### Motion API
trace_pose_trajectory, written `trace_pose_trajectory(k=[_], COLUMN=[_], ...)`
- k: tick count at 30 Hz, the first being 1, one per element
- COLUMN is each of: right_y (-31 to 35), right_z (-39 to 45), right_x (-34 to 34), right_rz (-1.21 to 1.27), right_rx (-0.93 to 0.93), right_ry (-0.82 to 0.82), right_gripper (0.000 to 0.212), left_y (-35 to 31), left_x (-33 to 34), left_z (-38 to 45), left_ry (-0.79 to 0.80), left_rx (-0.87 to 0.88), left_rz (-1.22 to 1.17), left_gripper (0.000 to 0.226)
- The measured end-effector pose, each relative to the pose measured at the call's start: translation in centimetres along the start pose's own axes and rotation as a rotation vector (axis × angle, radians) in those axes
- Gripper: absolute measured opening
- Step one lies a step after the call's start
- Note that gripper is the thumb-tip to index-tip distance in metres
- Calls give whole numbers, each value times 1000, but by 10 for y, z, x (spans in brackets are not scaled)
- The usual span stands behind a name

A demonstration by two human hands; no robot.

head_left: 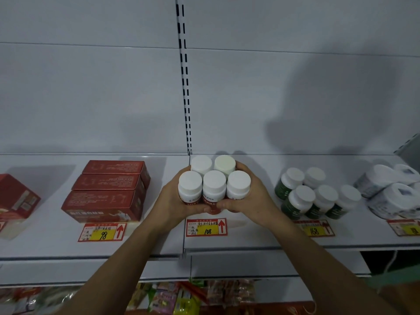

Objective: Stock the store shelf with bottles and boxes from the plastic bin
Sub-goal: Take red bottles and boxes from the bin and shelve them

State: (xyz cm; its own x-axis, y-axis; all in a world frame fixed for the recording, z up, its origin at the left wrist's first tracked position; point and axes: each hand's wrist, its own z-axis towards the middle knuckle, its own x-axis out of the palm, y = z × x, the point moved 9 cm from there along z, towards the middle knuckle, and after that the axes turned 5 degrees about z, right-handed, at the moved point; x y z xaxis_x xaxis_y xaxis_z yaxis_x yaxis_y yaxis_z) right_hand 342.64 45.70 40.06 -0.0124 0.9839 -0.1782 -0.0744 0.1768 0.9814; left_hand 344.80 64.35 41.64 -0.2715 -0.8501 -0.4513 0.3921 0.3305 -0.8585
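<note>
Several white-capped bottles with red labels (214, 185) stand bunched together on the white shelf (159, 242), above the price tag marked 108 (206, 227). My left hand (175, 201) curls round the left side of the cluster and my right hand (247, 198) curls round the right side, fingertips almost meeting at the front. Red boxes (109, 192) lie stacked to the left. The plastic bin is out of sight.
Green-labelled white-capped bottles (313, 194) stand to the right, with white wrapped packs (391, 192) beyond them. A red box (16, 198) sits at the far left. Price tags 98 (102, 231) and 168 (314, 228) line the shelf front. Snack packets (181, 296) fill the shelf below.
</note>
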Motion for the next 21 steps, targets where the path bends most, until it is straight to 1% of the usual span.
trace_pose_trajectory(k=[4, 7, 10, 16, 21], right_y=[-2, -5, -10, -12, -10], right_z=[-2, -3, -5, -4, -5], right_x=[0, 1, 2, -1, -2], right_rz=[-20, -26, -12, 5, 3], right_rx=[-8, -12, -9, -13, -29], right_ry=[-9, -13, -24, -38, -39], right_gripper=[101, 99, 96, 97, 97], left_y=[6, 3, 2, 2, 8], left_x=[0, -1, 0, 0, -1], left_z=[-6, -9, -9, -10, -11], left_ry=[-54, -78, -70, -67, -69], left_rx=[-15, -23, -38, -46, -69], left_rz=[2, -10, -40, -32, -31], left_gripper=[97, 96, 96, 94, 99])
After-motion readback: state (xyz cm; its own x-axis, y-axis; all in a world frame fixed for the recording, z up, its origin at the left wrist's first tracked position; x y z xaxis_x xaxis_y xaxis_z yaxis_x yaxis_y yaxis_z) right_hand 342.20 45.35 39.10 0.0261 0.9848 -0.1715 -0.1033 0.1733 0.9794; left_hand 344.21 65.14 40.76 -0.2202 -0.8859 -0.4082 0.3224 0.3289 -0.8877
